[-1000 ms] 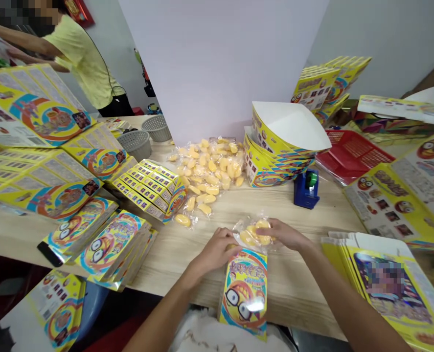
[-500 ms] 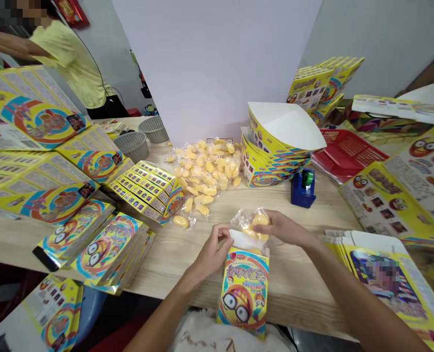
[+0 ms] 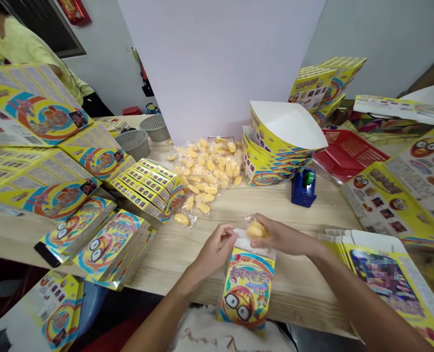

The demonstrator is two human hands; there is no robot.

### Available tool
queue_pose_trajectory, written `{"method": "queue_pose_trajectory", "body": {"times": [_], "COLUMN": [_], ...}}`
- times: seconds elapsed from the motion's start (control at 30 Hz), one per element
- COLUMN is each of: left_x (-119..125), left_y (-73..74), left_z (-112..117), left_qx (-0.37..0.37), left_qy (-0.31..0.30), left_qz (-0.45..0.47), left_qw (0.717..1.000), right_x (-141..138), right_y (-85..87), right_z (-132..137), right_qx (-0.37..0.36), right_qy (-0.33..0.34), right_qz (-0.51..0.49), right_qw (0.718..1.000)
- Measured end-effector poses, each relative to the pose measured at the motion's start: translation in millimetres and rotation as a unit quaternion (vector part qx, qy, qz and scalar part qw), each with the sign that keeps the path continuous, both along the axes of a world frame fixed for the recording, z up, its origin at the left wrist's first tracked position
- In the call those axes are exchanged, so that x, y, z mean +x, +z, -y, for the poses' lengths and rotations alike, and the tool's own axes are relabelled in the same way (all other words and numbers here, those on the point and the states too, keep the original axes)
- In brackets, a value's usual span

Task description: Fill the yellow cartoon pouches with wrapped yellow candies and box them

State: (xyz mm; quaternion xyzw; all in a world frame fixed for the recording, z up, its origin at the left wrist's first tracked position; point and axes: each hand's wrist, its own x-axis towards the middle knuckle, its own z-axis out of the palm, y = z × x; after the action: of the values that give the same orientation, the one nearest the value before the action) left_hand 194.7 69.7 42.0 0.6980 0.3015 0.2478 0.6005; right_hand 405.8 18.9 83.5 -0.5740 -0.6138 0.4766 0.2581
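A colourful yellow box (image 3: 245, 288) with a cartoon face in glasses stands in front of me against my shirt, its white top flap raised. My left hand (image 3: 217, 248) pinches the upper left edge of this box. Right over the opening, my right hand (image 3: 275, 235) grips yellow oval pieces (image 3: 256, 229) in clear wrapping; how many is hidden by the fingers. Beyond the hands lies a pile of similar wrapped yellow pieces (image 3: 211, 164), with one wrapped piece (image 3: 182, 219) at its near left.
Stacked yellow boxes (image 3: 51, 181) fill the left side, near grey baskets (image 3: 134, 142). Nested open cartons (image 3: 275, 151), a blue tape dispenser (image 3: 303, 190) and a red basket (image 3: 349, 151) stand right. Flat boxes (image 3: 385, 278) lie near right. A person in yellow (image 3: 29, 54) is behind.
My right hand has tipped over the box opening with the yellow pieces, fingers now more around them. The box has shifted slightly right. The person at the back left has moved further left.
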Motion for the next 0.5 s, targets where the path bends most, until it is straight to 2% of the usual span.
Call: {"method": "queue_pose_trajectory", "body": {"times": [0.07,0.13,0.23,0.37,0.43,0.5], "left_x": [-0.6,-0.8,-0.2,0.8,0.4,-0.4], "left_y": [-0.1,-0.7,-1.4,1.0,3.0,4.1], "left_z": [0.0,0.9,3.8,6.3,5.8,4.8], "left_qx": [-0.001,-0.010,-0.025,-0.030,-0.035,-0.036], "left_qy": [0.007,0.012,0.011,0.009,0.018,0.025], "left_qz": [0.009,0.017,0.016,0.010,0.009,0.007], "left_qw": [1.000,1.000,1.000,0.999,0.999,0.999], "right_x": [-6.1,-9.6,-8.1,1.6,4.4,2.9], "right_y": [-1.0,-4.1,-9.6,-10.8,-9.6,-9.9], "right_z": [3.4,4.1,-1.2,-10.3,-10.5,-7.6], "right_qx": [0.005,-0.003,-0.055,-0.120,-0.097,-0.042], "right_qy": [0.040,0.052,0.076,0.151,0.140,0.079], "right_qz": [-0.004,0.017,0.044,-0.018,-0.070,-0.084], "right_qw": [0.999,0.998,0.995,0.981,0.983,0.992]}}
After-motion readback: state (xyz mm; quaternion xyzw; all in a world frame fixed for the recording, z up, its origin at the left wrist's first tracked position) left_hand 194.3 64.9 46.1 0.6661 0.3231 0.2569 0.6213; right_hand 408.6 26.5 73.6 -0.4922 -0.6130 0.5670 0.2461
